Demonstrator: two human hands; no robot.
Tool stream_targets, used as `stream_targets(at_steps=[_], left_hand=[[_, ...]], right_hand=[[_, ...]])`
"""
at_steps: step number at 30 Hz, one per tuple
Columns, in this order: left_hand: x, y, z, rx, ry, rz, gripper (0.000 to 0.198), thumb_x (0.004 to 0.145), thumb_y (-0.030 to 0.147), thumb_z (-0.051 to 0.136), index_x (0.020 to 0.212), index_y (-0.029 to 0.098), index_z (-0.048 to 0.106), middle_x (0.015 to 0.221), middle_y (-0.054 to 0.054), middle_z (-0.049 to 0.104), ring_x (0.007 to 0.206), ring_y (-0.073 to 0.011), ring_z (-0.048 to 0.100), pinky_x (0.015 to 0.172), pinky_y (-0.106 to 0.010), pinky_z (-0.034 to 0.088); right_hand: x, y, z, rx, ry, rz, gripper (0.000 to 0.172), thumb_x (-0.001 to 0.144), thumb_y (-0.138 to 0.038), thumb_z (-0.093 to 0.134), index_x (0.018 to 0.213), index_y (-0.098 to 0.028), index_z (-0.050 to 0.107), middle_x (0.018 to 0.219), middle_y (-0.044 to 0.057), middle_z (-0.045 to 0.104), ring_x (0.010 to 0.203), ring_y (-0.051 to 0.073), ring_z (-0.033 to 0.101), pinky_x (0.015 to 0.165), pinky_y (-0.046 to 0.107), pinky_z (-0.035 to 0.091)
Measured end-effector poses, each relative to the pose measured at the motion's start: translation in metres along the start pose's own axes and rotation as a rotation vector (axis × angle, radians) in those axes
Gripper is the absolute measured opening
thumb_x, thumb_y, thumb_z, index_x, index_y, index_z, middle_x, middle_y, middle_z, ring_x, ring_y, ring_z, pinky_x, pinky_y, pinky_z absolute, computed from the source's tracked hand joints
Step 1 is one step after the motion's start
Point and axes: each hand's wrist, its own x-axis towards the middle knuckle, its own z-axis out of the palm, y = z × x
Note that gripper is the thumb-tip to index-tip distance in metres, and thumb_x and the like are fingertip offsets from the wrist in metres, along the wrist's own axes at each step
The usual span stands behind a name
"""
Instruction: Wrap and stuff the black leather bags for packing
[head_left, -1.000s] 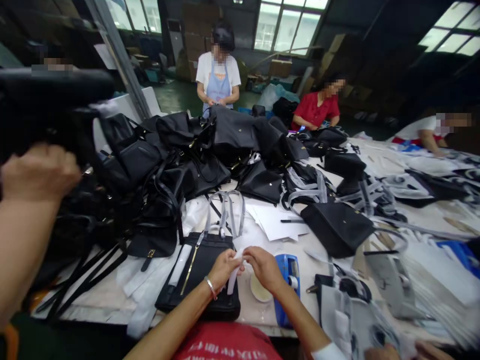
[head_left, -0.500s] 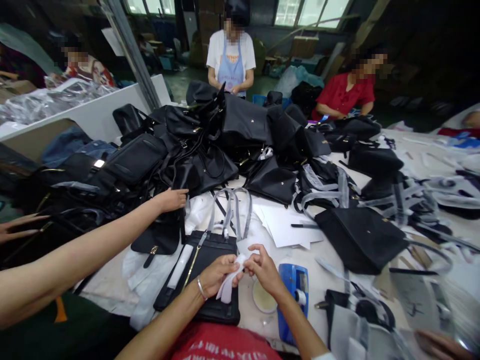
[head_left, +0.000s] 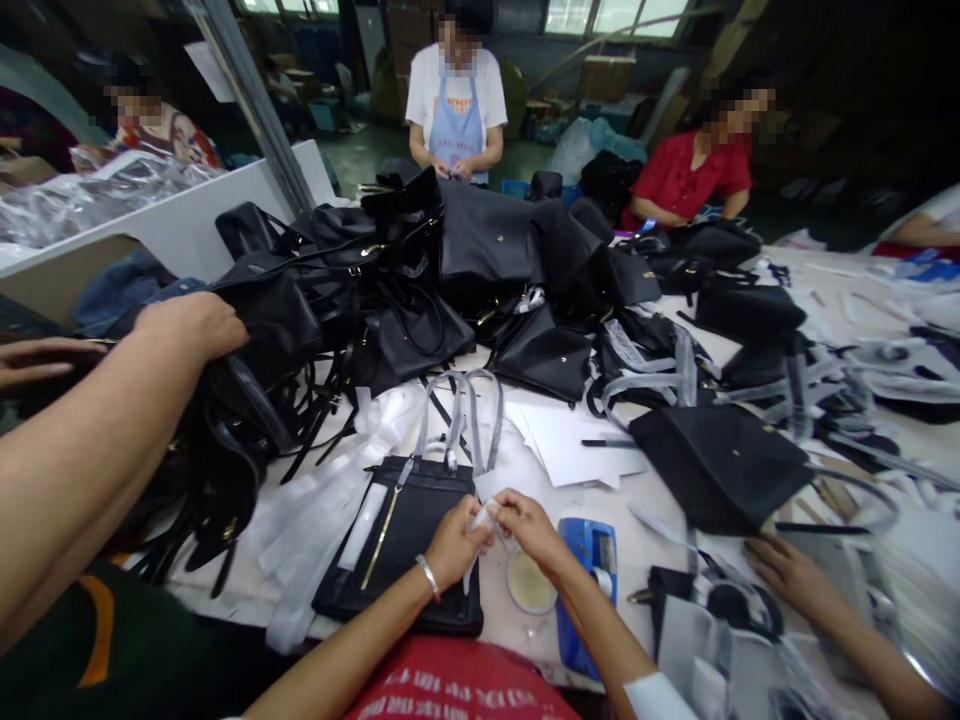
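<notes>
A black bag [head_left: 431, 585] lies flat in front of me, with a gold zipper and a white wrapped strip on its face. Its handles [head_left: 491, 420], covered in clear wrap, point away from me. Over the bag's right edge, my left hand [head_left: 454, 545] pinches a thin white strip of wrapping [head_left: 484, 516]. The fingers of my right hand [head_left: 523, 528] close on the upper end of this same strip. Part of it is hidden by my fingers. Just beside my right hand are a blue tape dispenser [head_left: 581, 640] and a round roll of tape [head_left: 531, 582].
Black bags [head_left: 491, 235] are heaped across the table's far side. A co-worker's arm [head_left: 97, 430] reaches in from the left, and another person's hand [head_left: 795, 580] rests at the right. White sheets [head_left: 577, 450] and a black pen [head_left: 606, 443] lie beyond my hands.
The co-worker's arm on the left has drawn back left along with a black bag. Another person's hand has come further in at the right. My hands have moved closer together on the strip.
</notes>
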Motion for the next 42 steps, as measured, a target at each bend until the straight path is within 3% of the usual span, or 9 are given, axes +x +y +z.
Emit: stream_targets(at_steps=[6,13,17,21,24,29,34,39,42], left_hand=[[-0.005,-0.011,0.001,-0.09,0.067,-0.017,0.027,0.068,0.036,0.07,0.072,0.018,0.05,0.059,0.001,0.061,0.051,-0.0108,0.054,0.05,-0.021,0.04],[-0.009,-0.005,-0.018,-0.425,-0.193,-0.29,0.032,0.067,0.038,0.074,0.072,0.012,0.056,0.065,-0.003,0.062,0.047,-0.0077,0.052,0.047,-0.02,0.039],[-0.008,-0.007,-0.023,-0.453,-0.239,-0.302,0.032,0.068,0.037,0.074,0.074,0.01,0.058,0.066,-0.004,0.061,0.05,-0.007,0.052,0.048,-0.019,0.04],[-0.01,-0.006,-0.018,-0.439,-0.225,-0.277,0.033,0.068,0.039,0.074,0.074,0.011,0.057,0.066,-0.005,0.064,0.048,-0.0075,0.053,0.049,-0.019,0.041],[-0.022,-0.004,-0.017,-0.42,-0.221,-0.281,0.04,0.073,0.049,0.067,0.084,0.011,0.06,0.072,-0.008,0.067,0.054,-0.0112,0.059,0.054,-0.023,0.046],[-0.048,0.001,-0.022,-0.479,-0.272,-0.285,0.047,0.077,0.054,0.06,0.094,0.01,0.063,0.088,-0.015,0.069,0.071,-0.018,0.065,0.069,-0.03,0.051],[-0.053,0.001,-0.022,-0.486,-0.214,-0.257,0.04,0.076,0.049,0.063,0.088,0.011,0.064,0.082,-0.012,0.068,0.069,-0.0166,0.063,0.068,-0.029,0.049],[-0.052,-0.004,-0.017,-0.414,-0.106,-0.196,0.039,0.072,0.047,0.067,0.089,0.012,0.066,0.076,-0.006,0.067,0.062,-0.0127,0.058,0.064,-0.025,0.047],[-0.053,-0.007,-0.016,-0.385,-0.069,-0.163,0.041,0.071,0.048,0.067,0.09,0.012,0.067,0.072,-0.004,0.065,0.059,-0.0113,0.055,0.06,-0.024,0.044]], right_hand=[[-0.005,0.006,0.015,-0.069,0.018,-0.058,0.026,0.08,-0.042,0.057,0.077,-0.017,0.059,0.056,-0.003,0.057,0.053,0.01,0.049,0.052,0.021,0.035],[-0.02,0.018,0.032,0.307,0.073,-0.049,0.043,0.076,-0.049,0.062,0.103,-0.016,0.06,0.065,-0.002,0.057,0.056,0.01,0.05,0.055,0.022,0.039],[-0.03,0.019,0.037,0.388,0.048,-0.042,0.049,0.074,-0.046,0.066,0.113,-0.018,0.057,0.077,0.0,0.06,0.064,0.011,0.053,0.06,0.023,0.041],[-0.036,0.015,0.043,0.417,0.092,0.018,0.036,0.076,-0.049,0.063,0.093,-0.017,0.06,0.07,-0.002,0.055,0.061,0.01,0.051,0.062,0.024,0.044],[-0.034,0.014,0.043,0.354,0.205,0.0,0.035,0.074,-0.052,0.062,0.075,-0.017,0.057,0.065,-0.003,0.053,0.06,0.011,0.05,0.063,0.025,0.044],[-0.041,0.016,0.048,0.291,0.351,-0.025,0.036,0.074,-0.053,0.061,0.082,-0.018,0.06,0.074,0.0,0.058,0.07,0.014,0.053,0.064,0.024,0.043],[-0.064,0.024,0.08,0.382,0.376,-0.03,0.052,0.083,-0.055,0.051,0.122,-0.021,0.052,0.106,0.007,0.062,0.084,0.019,0.058,0.07,0.03,0.048],[-0.067,0.033,0.101,0.303,0.457,-0.057,0.043,0.084,-0.049,0.051,0.116,-0.019,0.055,0.117,0.007,0.06,0.108,0.022,0.053,0.093,0.034,0.042],[-0.064,0.035,0.104,0.201,0.49,-0.067,0.038,0.086,-0.047,0.048,0.111,-0.02,0.055,0.109,0.007,0.063,0.103,0.022,0.056,0.089,0.033,0.044]])
